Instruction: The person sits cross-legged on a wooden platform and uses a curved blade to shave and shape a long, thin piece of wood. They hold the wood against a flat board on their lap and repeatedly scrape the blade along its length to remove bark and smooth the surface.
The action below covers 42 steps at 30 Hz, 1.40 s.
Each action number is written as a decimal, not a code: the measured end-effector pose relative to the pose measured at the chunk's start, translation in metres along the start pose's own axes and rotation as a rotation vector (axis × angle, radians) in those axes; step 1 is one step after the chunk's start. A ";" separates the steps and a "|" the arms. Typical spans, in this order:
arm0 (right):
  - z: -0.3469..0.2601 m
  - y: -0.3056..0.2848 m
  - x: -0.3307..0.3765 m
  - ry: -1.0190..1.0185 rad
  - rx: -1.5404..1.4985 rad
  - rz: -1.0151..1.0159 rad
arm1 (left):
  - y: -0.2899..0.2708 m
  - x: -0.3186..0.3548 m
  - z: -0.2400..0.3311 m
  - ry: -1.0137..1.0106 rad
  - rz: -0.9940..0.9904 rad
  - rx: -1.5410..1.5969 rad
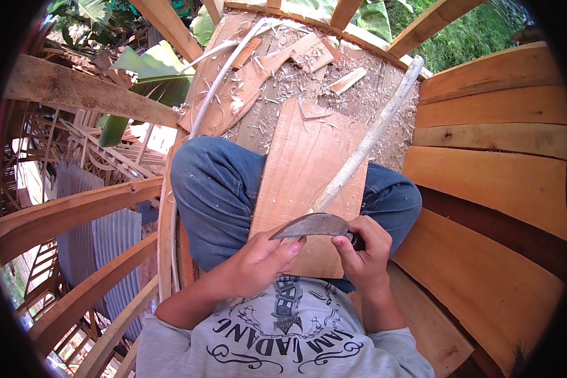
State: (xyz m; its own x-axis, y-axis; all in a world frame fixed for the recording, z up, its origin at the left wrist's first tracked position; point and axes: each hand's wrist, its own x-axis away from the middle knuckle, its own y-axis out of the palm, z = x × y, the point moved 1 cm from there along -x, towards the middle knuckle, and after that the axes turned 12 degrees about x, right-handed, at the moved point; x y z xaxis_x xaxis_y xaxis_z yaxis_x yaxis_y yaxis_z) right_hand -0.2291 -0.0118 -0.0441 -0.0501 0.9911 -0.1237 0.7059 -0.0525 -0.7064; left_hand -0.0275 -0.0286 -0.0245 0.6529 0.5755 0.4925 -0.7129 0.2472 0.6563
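My right hand (366, 249) is closed around the dark handle of a curved knife (315, 225), whose broad, worn blade points left. The blade lies across the near end of a long, pale peeled stick (366, 146). My left hand (264, 261) is closed on that near end, just under the blade's tip; the blade and fingers hide part of the grip. From there the stick slants away to the far right over a flat reddish board (309, 170), which rests across my lap between my bent knees.
Pale shavings and wood offcuts (348, 80) litter the plank floor ahead. A long, bent pale strip (223, 72) runs along the left side. Slatted rails (82, 208) stand at left, a plank wall (491, 170) at right. Banana leaves (154, 69) show beyond the rails.
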 end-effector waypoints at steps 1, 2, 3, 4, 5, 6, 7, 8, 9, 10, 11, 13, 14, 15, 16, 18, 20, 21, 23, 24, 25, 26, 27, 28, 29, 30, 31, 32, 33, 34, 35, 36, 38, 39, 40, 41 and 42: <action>0.000 0.001 0.001 -0.018 0.009 -0.013 | 0.001 0.000 -0.001 -0.023 0.007 0.022; 0.000 0.001 0.002 -0.036 0.019 -0.027 | 0.002 0.000 -0.002 0.012 0.014 -0.066; -0.002 0.000 0.000 -0.027 0.047 -0.022 | 0.003 -0.002 -0.004 0.046 0.021 -0.154; 0.000 0.000 -0.001 -0.056 0.107 -0.025 | 0.005 -0.003 -0.004 0.080 0.025 -0.241; 0.004 -0.001 -0.003 -0.084 0.166 -0.028 | 0.006 -0.005 -0.003 0.092 0.030 -0.291; 0.009 -0.002 -0.006 -0.112 0.226 -0.032 | 0.007 -0.007 -0.001 0.104 0.034 -0.340; 0.014 -0.003 -0.009 -0.017 0.146 0.014 | 0.008 -0.008 0.000 0.116 0.036 -0.386; 0.020 -0.003 -0.012 0.077 0.065 0.061 | 0.011 -0.008 -0.002 0.117 0.025 -0.410; 0.025 -0.005 -0.014 0.170 -0.017 0.107 | 0.015 -0.007 -0.006 0.118 0.015 -0.433; 0.033 -0.013 -0.017 0.207 -0.032 0.138 | 0.018 -0.007 -0.010 0.121 0.011 -0.456; 0.044 -0.025 -0.019 0.245 -0.051 0.169 | 0.020 -0.006 -0.011 0.051 -0.001 -0.430; 0.044 -0.031 -0.021 0.223 -0.060 0.183 | 0.023 -0.005 -0.017 0.064 -0.034 -0.371; 0.037 -0.033 -0.022 0.164 -0.050 0.168 | 0.023 -0.005 -0.019 0.069 -0.048 -0.341; 0.032 -0.032 -0.021 0.104 -0.041 0.154 | 0.020 -0.004 -0.018 0.051 -0.025 -0.243; 0.027 -0.025 -0.014 0.021 0.039 0.083 | 0.019 -0.006 -0.017 0.032 -0.009 -0.144; 0.015 -0.011 -0.003 -0.149 0.206 -0.055 | 0.021 -0.007 -0.012 0.036 0.014 -0.072; 0.013 -0.009 -0.005 -0.153 0.267 0.000 | 0.027 -0.003 -0.005 0.072 0.042 -0.122; 0.014 -0.009 -0.006 -0.154 0.298 0.028 | 0.028 -0.004 -0.005 0.078 0.029 -0.137; 0.017 -0.008 -0.009 -0.183 0.334 0.088 | 0.029 -0.003 -0.002 0.087 0.014 -0.171; 0.019 -0.008 -0.010 -0.198 0.352 0.118 | 0.030 -0.002 -0.002 0.071 0.018 -0.146; 0.019 -0.008 -0.012 -0.207 0.350 0.142 | 0.032 -0.001 -0.003 0.058 0.022 -0.117; 0.019 -0.009 -0.015 -0.216 0.348 0.165 | 0.033 -0.001 -0.003 0.045 0.026 -0.087; 0.019 -0.009 -0.017 -0.226 0.345 0.188 | 0.034 -0.001 -0.002 0.066 0.026 -0.112; 0.020 -0.011 -0.018 -0.222 0.340 0.198 | 0.036 -0.001 -0.001 0.090 0.024 -0.133; 0.021 -0.012 -0.019 -0.219 0.335 0.208 | 0.037 -0.001 -0.001 0.114 0.023 -0.153; 0.022 -0.013 -0.020 -0.216 0.330 0.217 | 0.036 -0.001 -0.001 0.076 0.018 -0.158; 0.027 -0.012 -0.021 -0.141 0.279 0.258 | 0.036 0.001 -0.002 0.038 0.011 -0.163; 0.035 -0.009 -0.020 -0.065 0.227 0.299 | 0.036 0.003 -0.003 0.001 0.005 -0.168; 0.043 -0.010 -0.021 0.010 0.174 0.339 | 0.035 0.004 -0.007 0.016 -0.030 -0.211; 0.062 -0.020 -0.028 0.200 0.095 0.386 | 0.033 0.004 -0.016 0.030 -0.062 -0.257; 0.081 -0.036 -0.034 0.395 0.019 0.432 | 0.032 0.006 -0.020 0.039 -0.099 -0.301; 0.092 -0.052 -0.033 0.421 -0.002 0.482 | 0.032 0.009 -0.019 0.012 -0.080 -0.263; 0.092 -0.062 -0.032 0.409 -0.026 0.480 | 0.029 0.011 -0.019 -0.029 -0.026 -0.181; 0.085 -0.061 -0.026 0.379 -0.027 0.435 | 0.024 0.010 -0.017 -0.025 -0.013 -0.082; 0.077 -0.058 -0.019 0.349 -0.033 0.384 | 0.018 0.011 -0.014 -0.021 0.008 0.018; 0.062 -0.045 -0.014 0.255 -0.011 0.329 | 0.015 0.009 -0.011 -0.016 0.020 0.114; 0.045 -0.027 -0.010 0.163 0.016 0.272 | 0.015 0.006 -0.011 -0.010 0.028 0.089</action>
State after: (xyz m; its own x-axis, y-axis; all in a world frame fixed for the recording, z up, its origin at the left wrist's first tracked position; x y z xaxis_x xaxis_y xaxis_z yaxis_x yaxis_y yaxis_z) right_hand -0.2790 -0.0260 -0.0552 0.2541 0.9469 -0.1971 0.6664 -0.3191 -0.6738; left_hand -0.0373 -0.0132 -0.0182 0.6358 0.5732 0.5169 -0.7057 0.1606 0.6900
